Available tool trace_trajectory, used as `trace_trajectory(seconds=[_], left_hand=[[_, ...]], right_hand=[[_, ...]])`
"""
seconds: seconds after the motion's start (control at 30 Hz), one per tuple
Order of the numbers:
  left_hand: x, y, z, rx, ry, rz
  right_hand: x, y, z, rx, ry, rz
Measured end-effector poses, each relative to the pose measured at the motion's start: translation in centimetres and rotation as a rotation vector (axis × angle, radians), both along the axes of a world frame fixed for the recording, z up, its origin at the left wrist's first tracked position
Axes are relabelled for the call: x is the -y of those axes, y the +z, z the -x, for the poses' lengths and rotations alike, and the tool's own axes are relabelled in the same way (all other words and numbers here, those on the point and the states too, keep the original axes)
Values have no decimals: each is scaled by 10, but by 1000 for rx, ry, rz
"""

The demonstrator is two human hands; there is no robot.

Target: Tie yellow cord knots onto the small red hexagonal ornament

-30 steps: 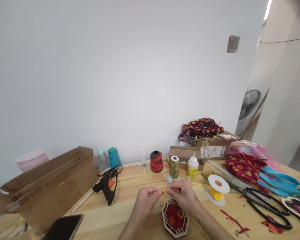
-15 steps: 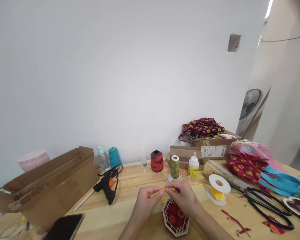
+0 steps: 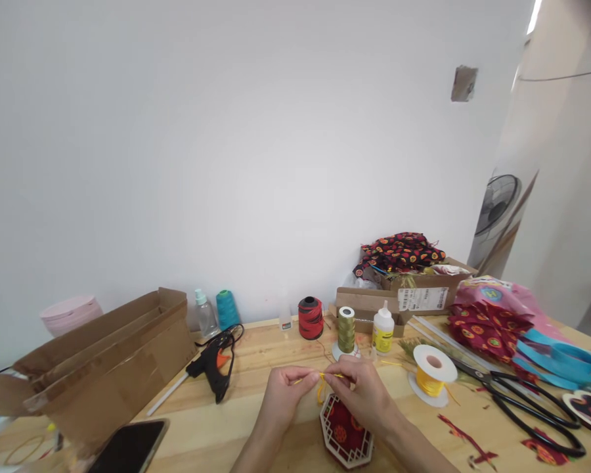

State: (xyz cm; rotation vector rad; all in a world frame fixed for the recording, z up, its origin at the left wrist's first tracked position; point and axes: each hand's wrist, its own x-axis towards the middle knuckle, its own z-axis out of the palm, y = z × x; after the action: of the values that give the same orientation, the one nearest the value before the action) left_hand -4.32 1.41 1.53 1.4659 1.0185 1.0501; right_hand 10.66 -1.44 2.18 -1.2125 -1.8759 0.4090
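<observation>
Yellow cord (image 3: 320,393) runs between my two hands, with a small loop of it hanging down in the gap. My left hand (image 3: 286,396) pinches one length of the cord between thumb and forefinger. Close beside it, my right hand (image 3: 357,387) pinches another length, thumbs nearly meeting. Just below lies an octagonal lattice frame (image 3: 347,430) with dark red patterned fabric inside it; its upper right part is hidden by my right hand. Whether the cord is fastened to the frame I cannot tell.
Right of my hands stand a yellow cord spool (image 3: 431,378) and black-handled scissors (image 3: 526,401). Behind are a glue bottle (image 3: 383,328), a green thread spool (image 3: 346,330) and a red one (image 3: 310,318). Leftward lie a glue gun (image 3: 211,368), a cardboard box (image 3: 113,374) and a phone (image 3: 128,450).
My fingertips have drawn closer together on the yellow cord, and its crossing between the thumbs looks smaller and tighter. The octagonal frame stays in place.
</observation>
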Motion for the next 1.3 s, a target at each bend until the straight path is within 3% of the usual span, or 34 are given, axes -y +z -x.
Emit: trace_trajectory(seconds=[0.23,0.57,0.97,1.3], left_hand=[[1,-2,-2,23,-63,17],[2,-4,-2,-31,-10,-72],[5,-1,-5,72,-145,71],[7,0,-7,102,-138,79]], right_hand=[[-2,0,1,-43,-26,-9],[-3,-4,1,-137,-9,61],[-3,0,0,-101,-2,-11],[-4,-3,0,-294,30,128]])
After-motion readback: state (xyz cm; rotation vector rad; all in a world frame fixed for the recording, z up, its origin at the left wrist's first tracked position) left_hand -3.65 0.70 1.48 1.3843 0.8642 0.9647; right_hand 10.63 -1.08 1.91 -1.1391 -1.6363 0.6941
